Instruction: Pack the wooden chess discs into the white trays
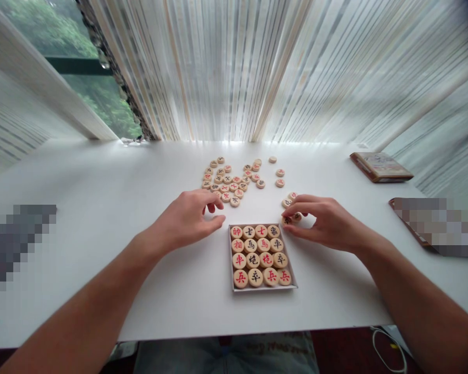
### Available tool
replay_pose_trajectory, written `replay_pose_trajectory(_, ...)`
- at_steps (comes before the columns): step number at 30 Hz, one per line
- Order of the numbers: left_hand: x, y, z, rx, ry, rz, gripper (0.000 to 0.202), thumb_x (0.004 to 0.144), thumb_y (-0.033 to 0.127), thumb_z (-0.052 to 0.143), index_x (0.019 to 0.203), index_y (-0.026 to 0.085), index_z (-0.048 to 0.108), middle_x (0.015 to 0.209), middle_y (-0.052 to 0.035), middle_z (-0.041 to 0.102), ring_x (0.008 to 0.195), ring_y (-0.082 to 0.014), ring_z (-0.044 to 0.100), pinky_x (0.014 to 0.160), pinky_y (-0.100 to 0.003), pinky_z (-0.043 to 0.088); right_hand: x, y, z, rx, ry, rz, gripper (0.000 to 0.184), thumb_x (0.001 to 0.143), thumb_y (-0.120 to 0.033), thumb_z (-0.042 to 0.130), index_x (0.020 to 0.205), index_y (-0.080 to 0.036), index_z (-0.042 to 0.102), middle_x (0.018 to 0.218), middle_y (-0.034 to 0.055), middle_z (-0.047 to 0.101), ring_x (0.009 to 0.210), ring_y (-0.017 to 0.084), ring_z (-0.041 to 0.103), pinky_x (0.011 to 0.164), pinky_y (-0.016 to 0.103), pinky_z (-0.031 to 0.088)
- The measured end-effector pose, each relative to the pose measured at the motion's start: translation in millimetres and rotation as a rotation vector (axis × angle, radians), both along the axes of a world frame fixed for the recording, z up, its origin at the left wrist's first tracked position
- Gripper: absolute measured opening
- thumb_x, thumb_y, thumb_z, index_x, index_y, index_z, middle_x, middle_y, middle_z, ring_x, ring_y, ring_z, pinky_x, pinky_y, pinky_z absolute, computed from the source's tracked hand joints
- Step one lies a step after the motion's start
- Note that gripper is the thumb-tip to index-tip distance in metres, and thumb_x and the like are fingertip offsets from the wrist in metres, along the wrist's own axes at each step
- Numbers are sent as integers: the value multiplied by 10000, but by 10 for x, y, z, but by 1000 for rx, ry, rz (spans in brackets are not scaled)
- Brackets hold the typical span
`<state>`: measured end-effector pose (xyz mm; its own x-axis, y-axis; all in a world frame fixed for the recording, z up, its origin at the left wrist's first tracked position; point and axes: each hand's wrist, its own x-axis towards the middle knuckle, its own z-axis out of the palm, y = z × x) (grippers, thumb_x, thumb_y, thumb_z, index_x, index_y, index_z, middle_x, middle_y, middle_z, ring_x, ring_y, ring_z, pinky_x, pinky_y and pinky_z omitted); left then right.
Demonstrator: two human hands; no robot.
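A shallow square box (265,289) filled with rows of round wooden Chinese chess pieces, marked in red or black, sits on the white table in front of me. My right hand (322,221) is beside its upper right corner, with thumb and forefinger pinching a Chinese chess piece (286,221). More loose pieces (287,202) lie by those fingers, partly hidden. To the left of the box, my left hand (195,215) hovers with fingers apart and nothing in them. Just beyond it spreads a loose cluster of pieces (234,187), a few of them covered by the fingers.
A few separate pieces (280,183) lie farther back on the white table (101,218). At the right are a brown-edged framed item (382,167) and a blurred-out object (437,226). Another blurred-out object (15,244) is at the left edge. Striped curtains (226,72) hang behind the table.
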<state>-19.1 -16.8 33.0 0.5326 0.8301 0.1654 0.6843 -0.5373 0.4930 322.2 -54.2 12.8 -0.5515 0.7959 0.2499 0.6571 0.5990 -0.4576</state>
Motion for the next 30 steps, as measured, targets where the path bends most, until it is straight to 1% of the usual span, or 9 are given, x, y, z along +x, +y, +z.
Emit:
replay_pose_trajectory(4, -36, -20, 39, -75, 139, -70, 274, 868, 427, 779, 1024, 202, 755, 1005, -65, 739, 927, -260, 682, 791, -358, 509, 12, 13, -36, -34, 1, 14, 120, 984, -270, 708, 1042, -194, 780, 963, 79, 683, 814, 198, 675, 726, 330, 525)
replay_pose_trajectory(8, -67, 13, 16, -121, 138, -87, 171, 919, 372, 743, 929, 200, 748, 940, -50, 721, 861, -228, 672, 779, -340, 505, 8, 11, -24, -36, 13, 19, 153, 988, -288, 704, 1072, -193, 789, 973, 87, 697, 810, 205, 691, 731, 340, 539)
replay_pose_trajectory(11, -85, 43, -1, -82, 94, -106, 151, 955, 335, 695, 908, 201, 744, 919, -48, 727, 819, -215, 678, 737, -327, 509, 9, -8, 23, 8, 26, -8, 189, 979, -304, 712, 1109, -193, 791, 1023, 105, 736, 853, 226, 712, 748, 354, 551)
replay_pose_trajectory(14, -62, 32, -1, -68, -19, -116, 128, 974, 316, 682, 993, 201, 736, 935, -46, 756, 793, -206, 706, 715, -319, 533, -7, -39, 61, 77, 60, -97, 196, 962, -305, 726, 1103, -185, 791, 1042, 117, 772, 833, 226, 701, 712, 356, 542)
replay_pose_trajectory(16, -14, -12, 7, -104, -111, -144, 131, 985, 302, 684, 1057, 204, 732, 951, -41, 773, 797, -197, 727, 730, -312, 561, -61, -70, 74, 81, 127, -173, 188, 968, -328, 726, 1073, -188, 794, 980, 106, 785, 758, 207, 665, 665, 348, 522)
replay_pose_trajectory(18, 55, -81, 13, -157, -212, -190, 151, 985, 299, 702, 1093, 202, 744, 985, -50, 785, 837, -192, 744, 770, -308, 593, -168, -108, 88, 18, 237, -246, 223, 983, -392, 723, 1044, -192, 801, 902, 93, 788, 701, 192, 639, 618, 332, 503)
replay_pose_trajectory(20, 133, -159, 17, -250, -336, -222, 191, 977, 294, 726, 1140, 199, 760, 1046, -69, 798, 896, -191, 760, 826, -309, 623, -324, -149, 114, -122, 359, -273, 305, 984, -475, 727, 1036, -187, 810, 853, 88, 785, 683, 189, 649, 571, 307, 490)
replay_pose_trajectory(25, 273, -306, 33, -508, -584, -239, 233, 962, 252, 726, 1177, 185, 785, 1104, -102, 819, 989, -220, 784, 856, -334, 657, -717, -200, 211, -528, 606, -140, 462, 914, -530, 808, 1168, -146, 767, 858, 86, 786, 736, 201, 716, 633, 315, 578)
replay_pose_trajectory(30, 295, -328, 30, -538, -685, -155, 245, 885, 203, 776, 1123, 147, 784, 1020, -108, 828, 926, -229, 803, 868, -369, 664, -901, -167, 228, -574, 780, -107, 444, 840, -437, 902, 1146, -148, 759, 869, 82, 804, 750, 189, 747, 626, 293, 602)
